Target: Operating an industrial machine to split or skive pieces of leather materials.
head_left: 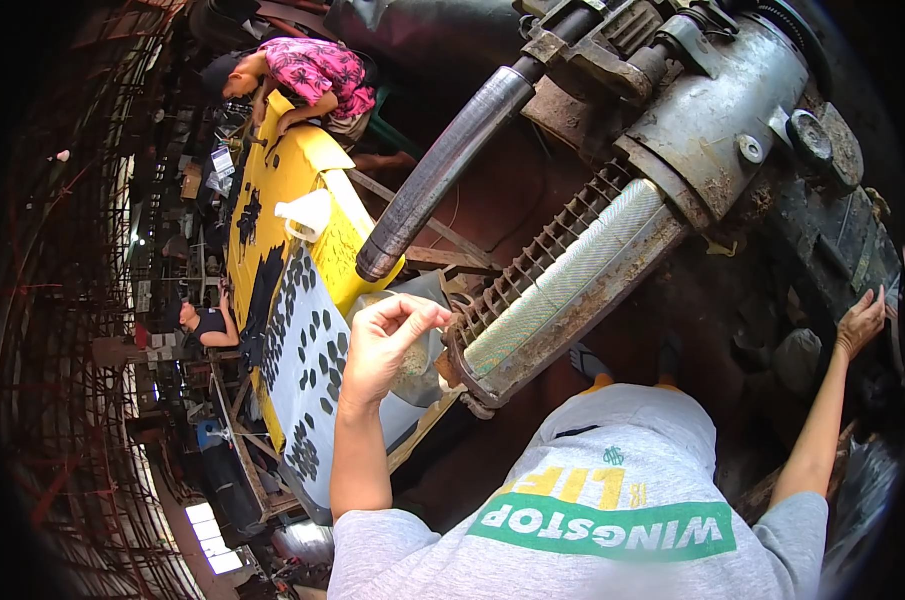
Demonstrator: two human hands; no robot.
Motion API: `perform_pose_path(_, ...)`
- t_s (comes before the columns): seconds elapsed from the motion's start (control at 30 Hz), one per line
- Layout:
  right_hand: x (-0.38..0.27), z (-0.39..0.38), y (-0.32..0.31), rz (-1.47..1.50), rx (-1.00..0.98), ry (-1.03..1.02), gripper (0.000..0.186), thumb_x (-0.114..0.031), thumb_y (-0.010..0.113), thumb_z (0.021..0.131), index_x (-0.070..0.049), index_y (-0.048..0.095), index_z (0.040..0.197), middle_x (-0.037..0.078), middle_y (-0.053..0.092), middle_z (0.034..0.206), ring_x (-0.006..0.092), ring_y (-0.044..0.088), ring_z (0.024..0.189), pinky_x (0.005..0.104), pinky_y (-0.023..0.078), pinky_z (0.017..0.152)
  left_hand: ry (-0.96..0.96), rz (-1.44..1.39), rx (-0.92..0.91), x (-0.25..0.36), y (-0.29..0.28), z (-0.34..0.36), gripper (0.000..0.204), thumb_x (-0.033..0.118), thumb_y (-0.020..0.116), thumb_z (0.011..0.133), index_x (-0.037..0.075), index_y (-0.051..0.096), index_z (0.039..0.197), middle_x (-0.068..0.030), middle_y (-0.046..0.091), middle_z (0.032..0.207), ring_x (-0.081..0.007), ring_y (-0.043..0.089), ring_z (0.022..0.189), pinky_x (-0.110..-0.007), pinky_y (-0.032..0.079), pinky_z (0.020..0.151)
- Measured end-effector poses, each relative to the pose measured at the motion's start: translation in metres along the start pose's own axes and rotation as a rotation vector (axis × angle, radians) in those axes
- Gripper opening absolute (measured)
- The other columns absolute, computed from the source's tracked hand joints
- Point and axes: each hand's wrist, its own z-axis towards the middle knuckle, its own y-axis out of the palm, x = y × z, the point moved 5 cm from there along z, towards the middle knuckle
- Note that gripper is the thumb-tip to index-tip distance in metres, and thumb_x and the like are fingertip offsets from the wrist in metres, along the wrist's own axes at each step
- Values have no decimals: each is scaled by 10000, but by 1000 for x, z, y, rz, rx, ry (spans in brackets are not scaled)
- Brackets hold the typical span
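Note:
My left hand (387,345) is raised beside the near end of a heavy metal machine (717,110). Its thumb and fingertips are pinched together, and whatever they may hold is too small to make out. Just right of those fingers is the tip of the machine's long rusty arm, with a pale, finely patterned strip (572,275) along its top and a row of thin metal ribs (562,235) beside it. Above slants a worn steel cylinder (447,165). Far to the right, my right hand (862,322) has its fingers stretched out by the edge of a dark metal part (837,235).
Left of the machine runs a yellow table (297,150) with a white jug (305,214). A grey sheet (317,300) on it carries many dark pieces. One person in a pink shirt (317,75) leans over its far end; another person (212,325) is beyond its left side.

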Motion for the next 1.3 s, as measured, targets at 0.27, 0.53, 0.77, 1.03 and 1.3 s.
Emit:
perform_pose_path(0.27, 2, 0, 1, -25, 13, -20, 385, -316, 424, 928, -18, 536, 1146, 158, 574, 1136, 309, 524, 1064, 390, 382, 920, -116, -454, -41, -6, -6, 1, 157, 149, 569, 867, 8, 592, 802, -120, 629, 876, -200, 614, 839, -348, 485, 836)
perform_pose_path(0.53, 6, 0, 4, -8, 28, -54, 376, -306, 433, 926, -9, 551, 1123, 169, 586, 1110, 320, 531, 1043, 390, 392, 900, -258, -726, 18, -22, -9, -4, 149, 176, 542, 893, 48, 580, 825, -66, 593, 866, -175, 595, 840, -326, 503, 820)
perform_pose_path(0.77, 6, 2, 4, 21, 15, -46, 373, -296, 442, 922, 0, 548, 1123, 193, 585, 1095, 335, 539, 1026, 399, 403, 887, -235, -750, 167, -32, -16, -8, 152, 209, 577, 873, 59, 589, 851, -48, 608, 854, -156, 592, 803, -313, 507, 784)
perform_pose_path(1.03, 12, 2, 8, 9, 13, -56, 372, -291, 438, 923, 3, 551, 1120, 203, 588, 1088, 347, 544, 1020, 399, 408, 885, -204, -742, 234, -49, -28, -16, 155, 230, 606, 849, 76, 595, 848, -41, 598, 807, -147, 579, 783, -312, 504, 772)
perform_pose_path(1.3, 12, 3, 9, 10, 2, -28, 382, -306, 432, 924, -9, 552, 1130, 203, 585, 1096, 349, 543, 1022, 399, 408, 885, -303, -967, 346, -72, -40, -22, 233, 293, 588, 859, 61, 604, 838, -53, 578, 754, -173, 566, 766, -319, 495, 760)
